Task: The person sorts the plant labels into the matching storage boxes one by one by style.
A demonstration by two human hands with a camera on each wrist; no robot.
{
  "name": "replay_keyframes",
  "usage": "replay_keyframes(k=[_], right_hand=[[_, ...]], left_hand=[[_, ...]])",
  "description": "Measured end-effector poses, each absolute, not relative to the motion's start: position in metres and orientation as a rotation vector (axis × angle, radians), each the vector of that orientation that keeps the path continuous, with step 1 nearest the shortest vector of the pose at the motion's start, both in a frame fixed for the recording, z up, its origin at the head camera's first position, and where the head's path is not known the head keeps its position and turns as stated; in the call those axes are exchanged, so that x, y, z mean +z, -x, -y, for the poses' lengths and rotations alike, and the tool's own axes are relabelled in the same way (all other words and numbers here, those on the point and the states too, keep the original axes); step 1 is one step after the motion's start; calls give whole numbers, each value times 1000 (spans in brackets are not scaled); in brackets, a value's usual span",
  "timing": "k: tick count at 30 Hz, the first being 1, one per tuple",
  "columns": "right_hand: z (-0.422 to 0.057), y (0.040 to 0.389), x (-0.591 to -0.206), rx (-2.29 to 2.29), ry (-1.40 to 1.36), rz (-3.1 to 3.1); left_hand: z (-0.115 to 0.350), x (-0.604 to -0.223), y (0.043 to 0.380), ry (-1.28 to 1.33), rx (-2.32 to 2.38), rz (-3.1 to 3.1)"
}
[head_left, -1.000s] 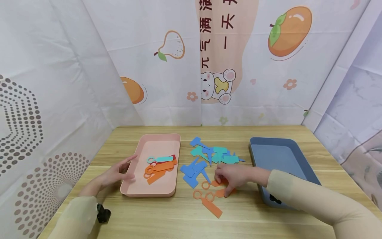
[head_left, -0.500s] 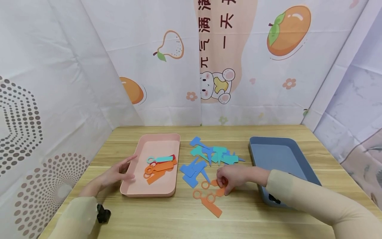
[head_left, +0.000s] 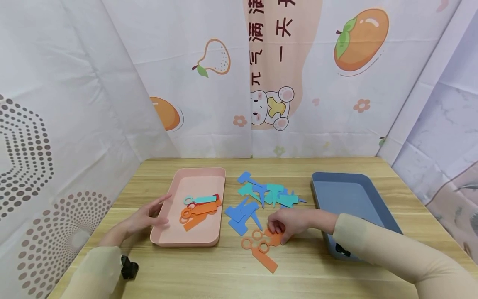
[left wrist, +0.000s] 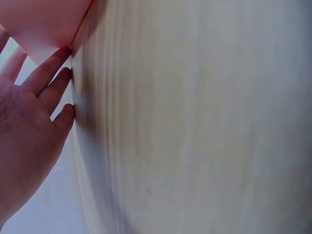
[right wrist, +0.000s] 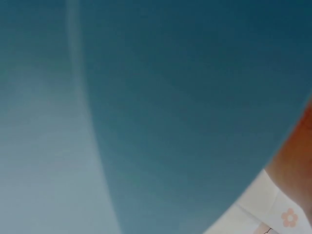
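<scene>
My left hand (head_left: 147, 216) rests at the left side of the pink tray (head_left: 186, 238), fingers spread and fairly straight; the left wrist view shows fingertips (left wrist: 61, 53) touching near the tray. Inside lie orange ring-ended tags (head_left: 201, 207), a teal one (head_left: 206, 199) and a partly covered red one. On the table, my right hand (head_left: 291, 222) pinches orange tags (head_left: 274, 238) between thumb and curled fingers, which hide part of them. Another orange ring-ended tag (head_left: 265, 260) lies just in front. The right wrist view is mostly filled by the blue tray wall (right wrist: 185, 107).
Behind the right hand lie several blue T-shaped plant labels (head_left: 239, 214) and teal ones (head_left: 275, 189), overlapping. The blue tray (head_left: 347, 195) stands at the right, under the right forearm. A printed curtain (head_left: 209, 104) hangs behind the wooden table (head_left: 194, 274).
Two orange tags by my right hand have come closer together, their blades now overlapping under the fingers. The right hand shifts only slightly. My left hand stays at the pink tray.
</scene>
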State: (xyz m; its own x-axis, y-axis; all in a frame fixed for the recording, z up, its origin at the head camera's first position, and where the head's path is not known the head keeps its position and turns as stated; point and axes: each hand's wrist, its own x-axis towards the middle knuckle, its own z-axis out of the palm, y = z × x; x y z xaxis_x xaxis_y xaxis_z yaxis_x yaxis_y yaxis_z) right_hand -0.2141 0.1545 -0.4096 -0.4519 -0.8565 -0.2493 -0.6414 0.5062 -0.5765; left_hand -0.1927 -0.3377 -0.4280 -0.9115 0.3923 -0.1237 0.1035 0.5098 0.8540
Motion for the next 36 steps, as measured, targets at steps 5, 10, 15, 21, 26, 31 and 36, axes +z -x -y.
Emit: replay_keyframes(k=[5,10,15,21,26,31,36], right_hand=[[-156,216,-409,-582,1245,-2208],[-159,222,-408,-666,1262,-2168],[-158,233,-400,-777,1248,-2121],[-152,244,-383,-819,1328,-2109],[-141,253,-375,-813,1329,-2136],[-125,262,-368,-846,1214,-2166],[-107,274,-366,-858,1210,-2184]], left_hand=[[337,-429,193,-418,1372,-2443],[337,-428,192,-419,1373,-2437],[338,-429,193,-415,1379,-2440],[338,-429,194,-409,1373,-2448],[337,-429,194,-411,1367,-2455],[338,-429,194,-406,1375,-2451],[338,-430,195,-412,1372,-2449]])
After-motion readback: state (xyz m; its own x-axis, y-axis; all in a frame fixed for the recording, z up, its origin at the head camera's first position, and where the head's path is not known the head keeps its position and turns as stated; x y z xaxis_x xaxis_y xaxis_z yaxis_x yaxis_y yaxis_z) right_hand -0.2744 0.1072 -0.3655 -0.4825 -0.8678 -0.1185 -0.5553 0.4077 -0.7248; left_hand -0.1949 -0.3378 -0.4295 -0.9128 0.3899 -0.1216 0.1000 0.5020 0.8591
